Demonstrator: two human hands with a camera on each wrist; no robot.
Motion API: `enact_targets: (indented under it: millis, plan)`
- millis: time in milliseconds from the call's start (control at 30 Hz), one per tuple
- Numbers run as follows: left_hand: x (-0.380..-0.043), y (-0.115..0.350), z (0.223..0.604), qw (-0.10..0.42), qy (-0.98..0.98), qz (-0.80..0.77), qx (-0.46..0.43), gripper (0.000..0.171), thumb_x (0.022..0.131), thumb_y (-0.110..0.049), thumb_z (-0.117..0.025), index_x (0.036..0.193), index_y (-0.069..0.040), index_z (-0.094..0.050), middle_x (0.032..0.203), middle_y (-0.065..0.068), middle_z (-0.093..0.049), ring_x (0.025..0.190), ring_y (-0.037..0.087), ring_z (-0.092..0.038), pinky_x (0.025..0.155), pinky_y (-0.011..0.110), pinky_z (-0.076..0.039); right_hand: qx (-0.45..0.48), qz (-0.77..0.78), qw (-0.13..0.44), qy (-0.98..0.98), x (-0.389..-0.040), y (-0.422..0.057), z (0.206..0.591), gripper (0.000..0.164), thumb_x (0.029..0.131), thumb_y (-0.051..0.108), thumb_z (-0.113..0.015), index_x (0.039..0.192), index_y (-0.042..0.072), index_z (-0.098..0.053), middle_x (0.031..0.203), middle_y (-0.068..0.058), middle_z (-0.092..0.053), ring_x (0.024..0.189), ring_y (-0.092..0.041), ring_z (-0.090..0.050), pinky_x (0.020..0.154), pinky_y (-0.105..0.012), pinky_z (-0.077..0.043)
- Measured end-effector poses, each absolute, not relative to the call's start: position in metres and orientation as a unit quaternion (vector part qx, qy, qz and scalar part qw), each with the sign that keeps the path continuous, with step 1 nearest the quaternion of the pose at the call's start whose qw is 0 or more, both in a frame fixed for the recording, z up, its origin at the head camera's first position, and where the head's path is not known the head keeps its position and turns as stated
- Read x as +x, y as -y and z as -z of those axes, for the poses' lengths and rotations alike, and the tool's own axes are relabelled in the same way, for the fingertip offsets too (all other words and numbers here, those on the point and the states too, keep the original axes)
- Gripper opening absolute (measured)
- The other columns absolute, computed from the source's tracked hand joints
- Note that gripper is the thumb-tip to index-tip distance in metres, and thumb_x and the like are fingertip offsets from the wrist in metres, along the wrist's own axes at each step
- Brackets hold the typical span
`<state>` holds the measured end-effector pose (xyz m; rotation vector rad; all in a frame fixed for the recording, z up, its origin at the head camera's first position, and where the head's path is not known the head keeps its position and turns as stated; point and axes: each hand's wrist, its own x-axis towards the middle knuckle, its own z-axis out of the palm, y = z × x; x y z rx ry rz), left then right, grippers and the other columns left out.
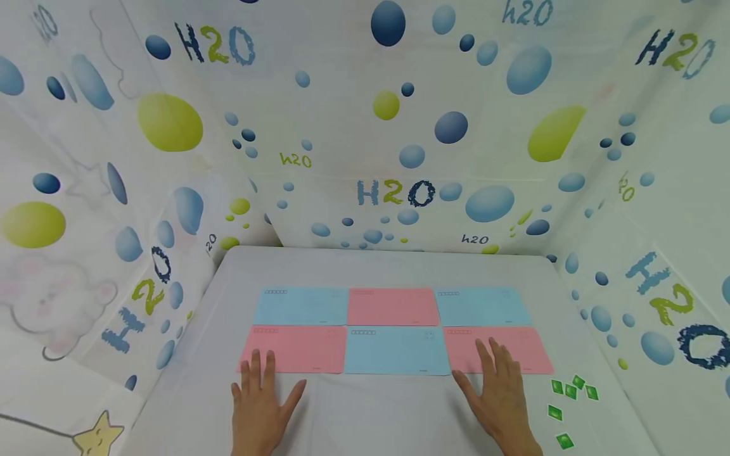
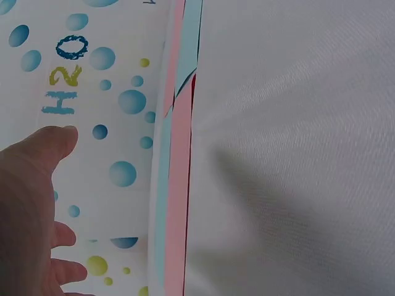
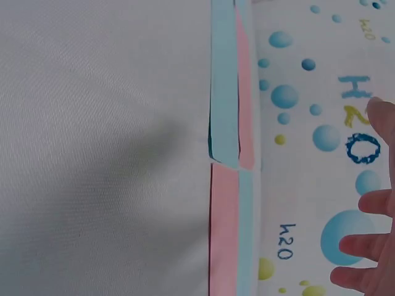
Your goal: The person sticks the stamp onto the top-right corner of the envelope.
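Six pink and blue envelopes [image 1: 397, 345] lie in two rows just ahead of the person's left hand [image 1: 258, 408] and right hand [image 1: 499, 396], both spread wide, holding nothing; green diamond-shaped pieces [image 1: 571, 392] lie right of the right hand.

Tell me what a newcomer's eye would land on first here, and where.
Probably the six pink and blue envelopes, lying in two rows of three in alternating colours on the white table. Next come the left hand and right hand, fingers spread, at the two ends of the near row, with six small green pieces to the right of the right hand. The bubble-patterned backdrop rises behind and at both sides.
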<state>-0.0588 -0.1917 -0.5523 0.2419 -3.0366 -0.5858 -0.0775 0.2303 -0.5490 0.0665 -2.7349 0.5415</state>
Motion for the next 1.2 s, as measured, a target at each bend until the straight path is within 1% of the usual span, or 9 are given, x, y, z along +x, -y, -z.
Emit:
enact_targets:
  millis: [167,333,500,667,900,1000,1200]
  plan:
    - [-0.061,0.201,0.554,-0.010,0.977,0.192,0.094,0.100,0.095,-0.070,-0.045,0.158,0.003,-0.017,0.165,0.030,-0.011,0.149,0.056,-0.012,0.114,0.077,-0.012,0.014,-0.199,0.189,0.961,-0.076,-0.236,0.549,0.074,0.089,0.047,-0.071,0.145,0.005,-0.046,0.148,-0.024,-0.044,0.136,-0.046,-0.039,0.104,-0.068,-0.034]
    - [-0.063,0.210,0.558,-0.026,0.972,0.204,0.113,0.100,0.096,-0.066,-0.048,0.156,0.007,-0.016,0.163,0.034,-0.011,0.148,0.057,-0.012,0.114,0.077,-0.012,-0.007,-0.192,0.204,0.960,-0.074,-0.242,0.550,0.075,0.087,0.044,-0.074,0.145,0.005,-0.046,0.146,-0.023,-0.047,0.132,-0.043,-0.043,0.096,-0.067,-0.041]
    - [-0.065,0.214,0.565,-0.019,0.971,0.202,0.126,0.096,0.096,-0.058,-0.055,0.154,0.010,-0.020,0.160,0.037,-0.015,0.146,0.059,-0.016,0.113,0.077,-0.016,-0.031,-0.184,0.205,0.961,-0.070,-0.247,0.551,0.076,0.084,0.041,-0.077,0.143,0.004,-0.047,0.142,-0.022,-0.048,0.127,-0.044,-0.045,0.089,-0.065,-0.044]
    - [-0.064,0.218,0.570,-0.011,0.970,0.203,0.133,0.093,0.096,-0.052,-0.059,0.152,0.012,-0.024,0.158,0.039,-0.019,0.144,0.060,-0.019,0.112,0.077,-0.018,-0.039,-0.180,0.209,0.960,-0.068,-0.254,0.551,0.076,0.082,0.040,-0.078,0.141,0.002,-0.048,0.137,-0.023,-0.051,0.122,-0.045,-0.047,0.086,-0.064,-0.045]
    - [-0.067,0.224,0.572,-0.035,0.969,0.200,0.142,0.094,0.095,-0.053,-0.060,0.151,0.013,-0.024,0.156,0.041,-0.020,0.144,0.060,-0.020,0.113,0.076,-0.018,-0.044,-0.173,0.219,0.959,-0.066,-0.265,0.554,0.077,0.080,0.035,-0.081,0.140,-0.001,-0.049,0.127,-0.027,-0.054,0.110,-0.046,-0.053,0.085,-0.063,-0.047]
    - [-0.069,0.227,0.574,-0.038,0.969,0.199,0.143,0.093,0.096,-0.050,-0.060,0.151,0.015,-0.023,0.155,0.042,-0.020,0.143,0.060,-0.020,0.113,0.076,-0.018,-0.050,-0.169,0.222,0.959,-0.065,-0.269,0.553,0.077,0.079,0.034,-0.082,0.139,-0.002,-0.049,0.122,-0.029,-0.055,0.104,-0.046,-0.055,0.083,-0.061,-0.048]
    - [-0.071,0.231,0.572,-0.023,0.969,0.202,0.142,0.088,0.097,-0.042,-0.061,0.150,0.016,-0.023,0.154,0.043,-0.021,0.142,0.058,-0.022,0.113,0.074,-0.020,-0.060,-0.160,0.217,0.961,-0.064,-0.275,0.552,0.075,0.081,0.033,-0.080,0.139,-0.004,-0.049,0.118,-0.030,-0.056,0.100,-0.047,-0.057,0.078,-0.061,-0.050]
